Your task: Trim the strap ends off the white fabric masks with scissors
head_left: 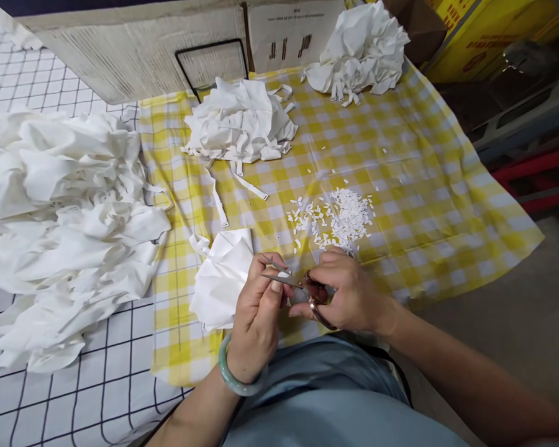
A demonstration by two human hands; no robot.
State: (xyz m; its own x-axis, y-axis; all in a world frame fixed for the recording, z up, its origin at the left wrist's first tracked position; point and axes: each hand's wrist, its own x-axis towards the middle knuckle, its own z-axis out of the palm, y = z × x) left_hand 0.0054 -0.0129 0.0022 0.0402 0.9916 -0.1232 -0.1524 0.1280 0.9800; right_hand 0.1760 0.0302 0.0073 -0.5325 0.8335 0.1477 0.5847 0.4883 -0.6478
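Observation:
My left hand (257, 320), with a green bangle at the wrist, pinches a small part of a white strapped garment (224, 267). Most of that garment lies on the cloth beside the hand. In my right hand (356, 292) is a pair of scissors (322, 315) with copper-coloured handles. Their blades are parted and point left, right by the left fingertips, with a small white piece between or behind them. Whether the blades touch the fabric I cannot tell. Just beyond my hands lies a heap of tiny white clippings (350, 217).
A large pile of white garments (65, 217) lies at the left. Two smaller heaps, a middle heap (245, 118) and a far-right heap (361, 46), rest on the yellow checked cloth (428, 217). A cardboard box (144, 59) stands behind. Yellow packages (507, 37) are at the back right.

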